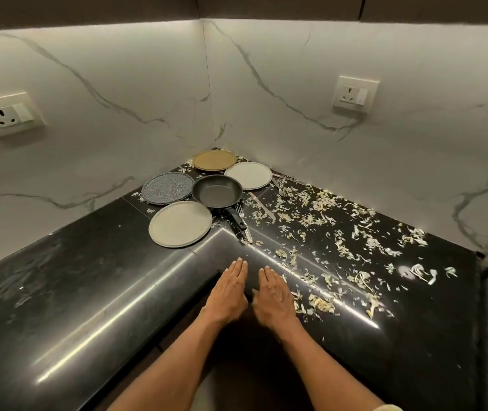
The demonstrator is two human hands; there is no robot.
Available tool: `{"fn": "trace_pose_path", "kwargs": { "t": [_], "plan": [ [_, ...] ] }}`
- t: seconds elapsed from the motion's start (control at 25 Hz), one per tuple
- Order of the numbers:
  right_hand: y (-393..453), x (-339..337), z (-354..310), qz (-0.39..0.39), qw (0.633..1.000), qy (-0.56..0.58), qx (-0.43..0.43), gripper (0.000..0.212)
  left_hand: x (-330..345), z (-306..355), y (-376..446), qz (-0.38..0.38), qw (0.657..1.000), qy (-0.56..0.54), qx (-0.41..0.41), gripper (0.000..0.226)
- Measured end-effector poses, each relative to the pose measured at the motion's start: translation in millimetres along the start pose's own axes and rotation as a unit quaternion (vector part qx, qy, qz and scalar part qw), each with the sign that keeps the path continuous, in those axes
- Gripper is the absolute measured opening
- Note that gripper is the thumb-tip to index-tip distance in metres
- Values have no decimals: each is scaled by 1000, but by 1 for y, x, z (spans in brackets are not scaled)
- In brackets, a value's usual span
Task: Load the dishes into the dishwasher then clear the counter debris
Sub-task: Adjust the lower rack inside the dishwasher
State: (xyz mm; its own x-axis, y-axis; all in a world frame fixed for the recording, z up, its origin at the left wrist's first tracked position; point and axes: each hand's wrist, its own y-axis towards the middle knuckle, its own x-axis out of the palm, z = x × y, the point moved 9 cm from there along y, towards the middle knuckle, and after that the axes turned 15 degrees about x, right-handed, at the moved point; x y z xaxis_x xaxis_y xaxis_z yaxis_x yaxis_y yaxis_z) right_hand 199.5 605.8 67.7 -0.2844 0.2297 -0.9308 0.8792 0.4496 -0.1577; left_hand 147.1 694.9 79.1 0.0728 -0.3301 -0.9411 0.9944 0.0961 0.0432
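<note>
both hands flat, palms down, fingers straight & together, holding nothing. left hand (228,292) and right hand (273,295) lie side by side, just apart, at the inner corner edge of the black surface (88,277).

just right of the right hand starts the debris (325,232): pale veg shreds scattered over the right run of the surface, from the near edge back to the wall, thickest mid-right. left run has only a few bits near the plates.

beyond the hands, in the corner, the dishes sit grouped. nearest is a pale grey plate (180,223), flat. right of it lies a fork (244,222), beside the handle of a black pan (217,191), which stands upright, w/ handle pointing toward the hands. a knife (262,206) lies right of the fork among the shreds. left of the pan, a speckled dark plate (167,188), touching or nearly so. behind-right of the pan a white plate (248,175); another utensil (278,186) at its right edge, partly under shreds, type unclear. furthest back, in the corner, a tan plate (214,160).

marble walls behind, w/ a left socket (8,114) and a right socket (355,94).
</note>
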Motion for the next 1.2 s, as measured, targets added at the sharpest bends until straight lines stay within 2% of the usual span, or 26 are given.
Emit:
{"fn": "trace_pose_path", "kwargs": {
  "t": [0.4, 0.8, 0.84, 0.96, 1.08, 1.2],
  "plan": [
    [127, 11, -30, -28, 999, -15, 22, 65, 12, -101, 88, -10, 1000, -9, 17, 68],
    [190, 32, -63, -19, 998, -55, -4, 58, 12, -144, 131, -7, 998, -7, 64, 63],
    [193, 29, -61, 8, 999, -47, -6, 54, 9, -144, 134, 4, 998, -6, 61, 61],
    [199, 12, -46, 91, 995, -36, -16, 22, -1, -141, 143, 28, 998, 2, 53, 51],
    [205, 11, -25, 70, 997, -36, 18, 10, -3, -135, 146, 24, 999, 10, 39, 43],
    [210, 3, -6, 43, 995, 6, 90, 10, -2, -127, 153, 24, 999, 9, 30, 41]
  ]
}}
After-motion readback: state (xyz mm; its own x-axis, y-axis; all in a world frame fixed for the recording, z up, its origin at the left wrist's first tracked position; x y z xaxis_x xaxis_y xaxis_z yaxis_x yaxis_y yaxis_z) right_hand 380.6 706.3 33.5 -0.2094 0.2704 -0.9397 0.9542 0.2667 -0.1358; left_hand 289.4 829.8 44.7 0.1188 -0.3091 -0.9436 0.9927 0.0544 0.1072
